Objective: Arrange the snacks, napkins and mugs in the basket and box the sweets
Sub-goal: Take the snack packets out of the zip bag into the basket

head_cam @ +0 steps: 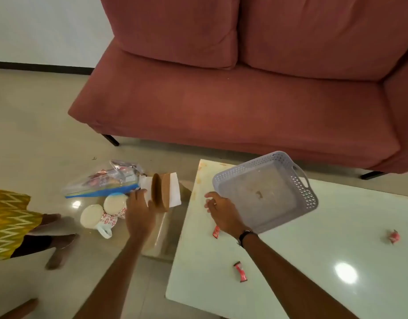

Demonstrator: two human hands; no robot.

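- One grey perforated basket [267, 192], tilted with its inside facing the camera, held above the far left corner of the white desk [313, 261]; nothing lies in it.
- The right hand [223, 212] grips the basket's near-left rim; its fingers curl around the edge and are mostly hidden behind it.
- The left hand [138, 210] reaches down to a lower glass shelf [161, 233] left of the desk, its fingers held straight and close together against a stack of brown and white napkins [166, 192] standing on edge.
- Two mugs [104, 212] with red patterns sit side by side on the same shelf, just left of the left hand.
- One clear zip bag of snacks [106, 180] with a blue edge lies behind the mugs, touching the napkins.
- Three red-wrapped sweets on the desk: one [216, 231] beside the right wrist, one [241, 271] nearer the camera, one [393, 237] well apart to the right.
- One pink sofa [221, 100] stands behind the desk.
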